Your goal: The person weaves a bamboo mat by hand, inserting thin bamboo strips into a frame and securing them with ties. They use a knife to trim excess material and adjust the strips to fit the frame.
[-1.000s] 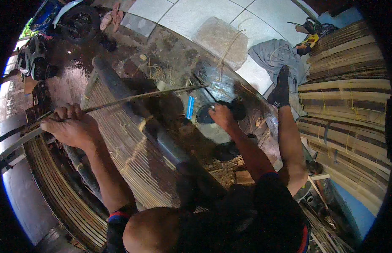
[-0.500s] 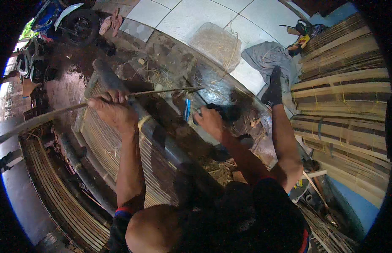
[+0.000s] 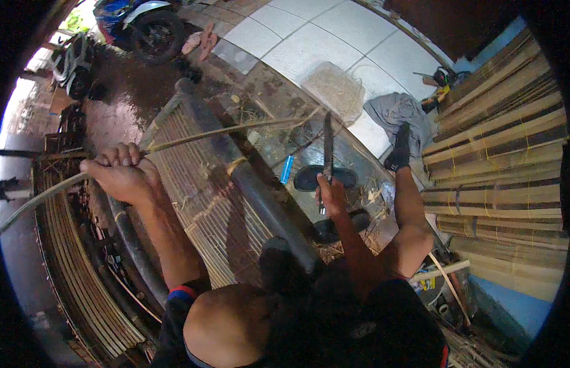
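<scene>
My left hand [image 3: 125,172] is closed around a long, thin bamboo strip [image 3: 227,130]. One end of the strip bends down past the hand at the left, and the other reaches over the floor toward the white tiles. My right hand [image 3: 332,195] grips a long, dark-bladed knife [image 3: 328,138], its blade pointing away from me. The blade stands just beside the strip's far end; whether they touch I cannot tell. Below the strip lies a bamboo-slat bench [image 3: 199,184], edged by a thick dark bamboo pole [image 3: 273,211].
Dark sandals [image 3: 306,178] and a blue cylindrical object [image 3: 287,169] lie on the floor near my right hand. Rolled bamboo blinds [image 3: 493,147] stack at the right. A grey cloth [image 3: 398,113] rests by my socked foot. Motorbikes [image 3: 153,30] stand at the far left.
My left hand has moved left and slightly down with the bamboo strip. My right hand has shifted right and slightly down, and the knife now points away from me. The view has shifted.
</scene>
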Motion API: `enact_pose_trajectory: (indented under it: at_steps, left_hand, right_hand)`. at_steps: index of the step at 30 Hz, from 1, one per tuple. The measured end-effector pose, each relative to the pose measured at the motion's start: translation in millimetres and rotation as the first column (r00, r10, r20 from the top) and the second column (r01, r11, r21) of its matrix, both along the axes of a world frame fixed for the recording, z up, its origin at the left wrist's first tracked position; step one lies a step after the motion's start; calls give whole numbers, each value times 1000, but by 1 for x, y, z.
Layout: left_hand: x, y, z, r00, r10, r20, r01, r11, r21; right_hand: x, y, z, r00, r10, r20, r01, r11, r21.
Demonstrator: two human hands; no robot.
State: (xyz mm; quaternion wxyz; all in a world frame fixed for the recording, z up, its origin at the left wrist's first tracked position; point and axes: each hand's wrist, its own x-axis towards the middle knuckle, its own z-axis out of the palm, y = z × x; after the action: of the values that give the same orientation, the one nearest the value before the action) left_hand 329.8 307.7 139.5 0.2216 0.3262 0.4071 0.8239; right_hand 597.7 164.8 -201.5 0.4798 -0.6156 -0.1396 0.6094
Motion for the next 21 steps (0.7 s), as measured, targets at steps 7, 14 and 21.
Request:
enact_pose_trajectory:
  at_steps: [7, 14, 21]
  left_hand:
    - [-38, -88, -51, 896, -398, 196, 401, 916, 26]
    - [-42, -172, -84, 869, -360, 341, 394, 919, -33]
    - [-85, -271, -142, 599, -469, 649, 801, 348, -488]
  right_hand:
    - [-44, -4, 121, 974, 140, -178, -87, 958, 273]
    - [-55, 17, 126, 639, 112, -761, 135, 958, 254]
    - [-36, 30, 95, 618, 97, -780, 108, 973, 206]
